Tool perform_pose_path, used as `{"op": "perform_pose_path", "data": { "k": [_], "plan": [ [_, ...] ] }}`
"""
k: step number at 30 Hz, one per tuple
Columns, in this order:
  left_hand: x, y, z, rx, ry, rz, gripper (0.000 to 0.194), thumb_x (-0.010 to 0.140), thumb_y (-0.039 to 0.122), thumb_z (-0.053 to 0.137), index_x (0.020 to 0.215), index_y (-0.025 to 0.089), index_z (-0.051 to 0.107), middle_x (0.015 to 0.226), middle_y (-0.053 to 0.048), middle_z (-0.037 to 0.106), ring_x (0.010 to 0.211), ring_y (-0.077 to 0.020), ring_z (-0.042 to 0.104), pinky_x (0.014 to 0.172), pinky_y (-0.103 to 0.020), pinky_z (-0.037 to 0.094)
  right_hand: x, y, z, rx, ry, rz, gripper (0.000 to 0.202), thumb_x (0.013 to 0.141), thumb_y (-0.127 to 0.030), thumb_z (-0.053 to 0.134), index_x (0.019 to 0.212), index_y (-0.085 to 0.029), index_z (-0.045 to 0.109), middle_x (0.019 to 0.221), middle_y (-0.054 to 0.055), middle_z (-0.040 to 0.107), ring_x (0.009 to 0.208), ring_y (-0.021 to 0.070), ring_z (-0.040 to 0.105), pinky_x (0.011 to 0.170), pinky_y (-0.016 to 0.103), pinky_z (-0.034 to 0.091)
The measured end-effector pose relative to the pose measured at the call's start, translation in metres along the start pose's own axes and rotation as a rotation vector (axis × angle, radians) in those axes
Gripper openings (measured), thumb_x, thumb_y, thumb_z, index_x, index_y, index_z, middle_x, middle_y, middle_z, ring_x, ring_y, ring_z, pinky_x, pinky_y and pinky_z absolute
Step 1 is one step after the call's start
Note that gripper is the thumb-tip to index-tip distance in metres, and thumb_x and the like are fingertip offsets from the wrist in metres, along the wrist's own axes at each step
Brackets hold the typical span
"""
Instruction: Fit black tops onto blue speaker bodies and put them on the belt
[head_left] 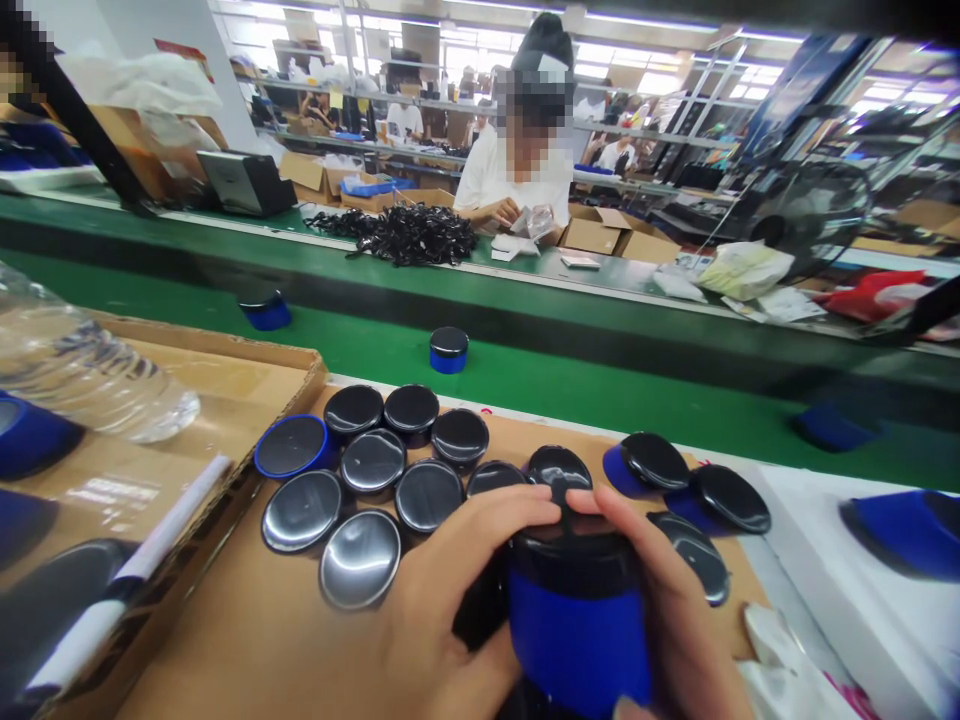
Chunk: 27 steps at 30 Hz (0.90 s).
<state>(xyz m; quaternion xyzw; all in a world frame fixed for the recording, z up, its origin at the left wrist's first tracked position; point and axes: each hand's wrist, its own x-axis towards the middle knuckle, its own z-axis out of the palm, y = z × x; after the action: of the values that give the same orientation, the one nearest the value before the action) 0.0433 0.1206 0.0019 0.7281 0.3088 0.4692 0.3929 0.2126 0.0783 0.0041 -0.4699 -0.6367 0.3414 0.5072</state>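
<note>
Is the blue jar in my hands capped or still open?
Capped: a black lid sits on the blue jar, with left hand and right hand fingers over it.

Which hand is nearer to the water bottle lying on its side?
Left. The left hand is on the near blue jar, on the side toward the water bottle; the right hand is on the jar's far side.

You held a blue jar (577,630) of smooth, satiny plastic; its black lid (574,545) shone glossy. The loose lids (360,558) mirrored the lights. Under them lay matt brown cardboard (247,640), beside clear, crinkled bottle plastic (82,370).
</note>
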Motion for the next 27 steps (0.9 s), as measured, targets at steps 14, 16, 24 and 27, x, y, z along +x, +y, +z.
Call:
{"op": "perform_pose_path", "data": {
  "k": [14,16,24,27],
  "plan": [
    [-0.001,-0.007,-0.001,0.181,-0.006,0.139,0.060,0.079,0.000,0.055,0.133,0.023,0.049,0.141,-0.002,0.058,0.129,-0.0127,0.057,0.112,-0.017,0.041,0.010,0.009,0.014,-0.012,0.067,-0.203,0.034,0.097,-0.047,0.043,0.128,-0.034,0.042,0.128,0.002,0.040,0.124,0.0211,0.039,0.106,0.027,0.035],
    [-0.002,-0.007,0.002,0.183,-0.012,0.134,0.060,0.078,0.000,0.056,0.133,0.023,0.050,0.140,-0.002,0.058,0.129,-0.0128,0.057,0.112,-0.017,0.041,0.010,0.007,0.017,0.013,0.099,-0.189,0.031,0.097,-0.047,0.043,0.126,-0.034,0.041,0.127,0.000,0.039,0.124,0.0175,0.038,0.106,0.021,0.032],
    [-0.003,-0.007,0.005,0.162,-0.008,0.145,0.062,0.076,-0.005,0.051,0.132,0.021,0.051,0.140,-0.004,0.058,0.128,-0.0142,0.057,0.112,-0.020,0.044,0.009,0.005,0.001,-0.046,0.041,-0.144,0.023,0.093,-0.038,0.050,0.115,-0.032,0.051,0.120,0.007,0.052,0.114,0.0276,0.056,0.090,0.040,0.054],
    [-0.003,-0.006,0.004,0.152,0.022,0.142,0.059,0.078,-0.004,0.050,0.131,0.022,0.051,0.140,-0.001,0.058,0.129,-0.0111,0.055,0.113,-0.016,0.039,0.010,0.005,0.000,-0.032,0.078,-0.129,0.024,0.091,-0.040,0.054,0.114,-0.032,0.055,0.121,0.006,0.055,0.114,0.0271,0.058,0.092,0.040,0.055]
  ]
}}
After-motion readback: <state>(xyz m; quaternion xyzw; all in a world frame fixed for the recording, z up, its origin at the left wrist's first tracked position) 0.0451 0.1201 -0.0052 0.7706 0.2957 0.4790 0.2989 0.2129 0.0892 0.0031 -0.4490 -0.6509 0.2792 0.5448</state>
